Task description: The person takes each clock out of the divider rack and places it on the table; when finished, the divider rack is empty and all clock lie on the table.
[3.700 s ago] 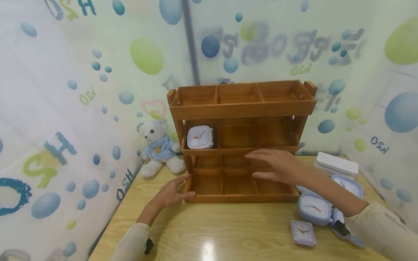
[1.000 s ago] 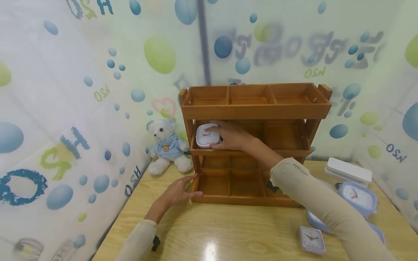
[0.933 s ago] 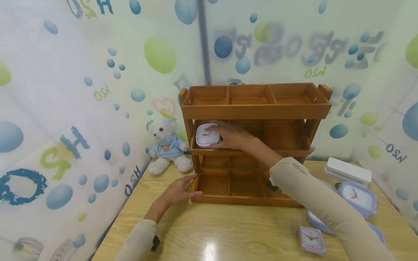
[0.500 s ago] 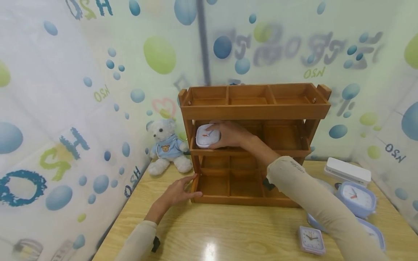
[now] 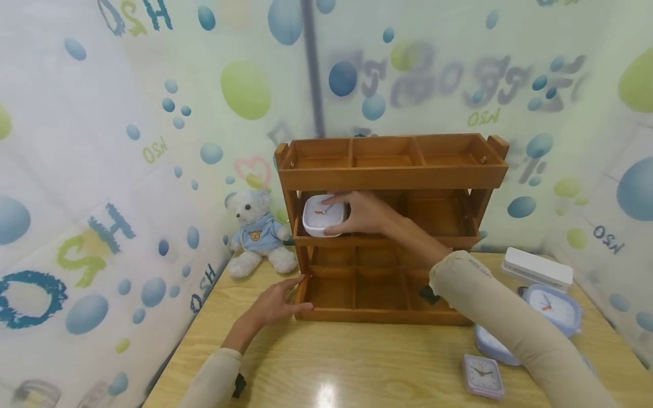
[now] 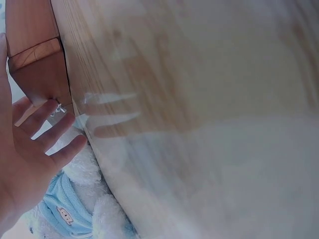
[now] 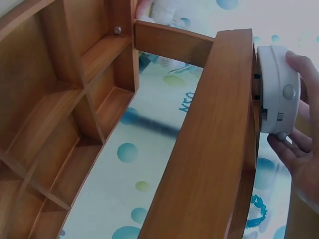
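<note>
A white alarm clock (image 5: 323, 216) with an orange hand sits in the left compartment of the wooden shelf's (image 5: 393, 178) middle tier. My right hand (image 5: 368, 214) grips it from its right side, thumb and fingers on opposite edges. From the right wrist view, buttons and a switch show on the back of the clock (image 7: 277, 92), close to the tier's wooden front board. Low at the shelf's left end, my left hand (image 5: 275, 301) touches the side of the bottom tier with extended fingers. In the left wrist view that hand (image 6: 30, 154) holds nothing.
On the left, a white teddy bear (image 5: 257, 232) in a blue top sits against the wall. To the right lie a small lilac square clock (image 5: 483, 375), a blue clock (image 5: 553, 309), another partly hidden clock and a white box (image 5: 538, 268).
My right hand has come from the shelf's middle to the white clock and gripped it. In the last half second the clock has shifted slightly forward. My left hand has stayed at the shelf.
</note>
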The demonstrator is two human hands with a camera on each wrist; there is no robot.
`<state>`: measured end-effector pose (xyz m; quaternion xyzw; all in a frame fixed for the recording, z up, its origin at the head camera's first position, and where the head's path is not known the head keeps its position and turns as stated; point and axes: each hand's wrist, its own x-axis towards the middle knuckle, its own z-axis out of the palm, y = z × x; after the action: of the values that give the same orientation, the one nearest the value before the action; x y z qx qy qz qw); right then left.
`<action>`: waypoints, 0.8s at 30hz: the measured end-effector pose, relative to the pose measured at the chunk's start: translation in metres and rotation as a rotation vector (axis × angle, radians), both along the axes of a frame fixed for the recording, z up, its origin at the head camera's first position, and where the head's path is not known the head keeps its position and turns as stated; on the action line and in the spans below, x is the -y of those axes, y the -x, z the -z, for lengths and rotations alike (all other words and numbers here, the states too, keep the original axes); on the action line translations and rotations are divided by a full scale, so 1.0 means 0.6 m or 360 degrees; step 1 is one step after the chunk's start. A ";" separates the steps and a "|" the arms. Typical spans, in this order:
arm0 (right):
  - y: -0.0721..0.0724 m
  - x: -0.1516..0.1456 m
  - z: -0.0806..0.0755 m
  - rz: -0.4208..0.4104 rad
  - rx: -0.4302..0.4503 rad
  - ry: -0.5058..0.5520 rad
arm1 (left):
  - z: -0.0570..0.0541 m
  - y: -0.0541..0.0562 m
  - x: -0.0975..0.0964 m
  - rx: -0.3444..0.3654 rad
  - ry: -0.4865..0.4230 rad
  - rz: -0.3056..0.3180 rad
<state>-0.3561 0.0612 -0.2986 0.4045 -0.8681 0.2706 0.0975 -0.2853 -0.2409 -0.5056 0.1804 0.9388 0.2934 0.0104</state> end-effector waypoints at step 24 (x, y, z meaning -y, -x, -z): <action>-0.069 -0.105 0.014 -0.0037 -0.0238 0.0108 | 0.006 0.001 0.001 -0.0015 0.0027 -0.0014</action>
<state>-0.3146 0.1241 -0.3071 0.4300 -0.8440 0.2700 0.1728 -0.2860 -0.2413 -0.5089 0.1777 0.9420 0.2846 0.0061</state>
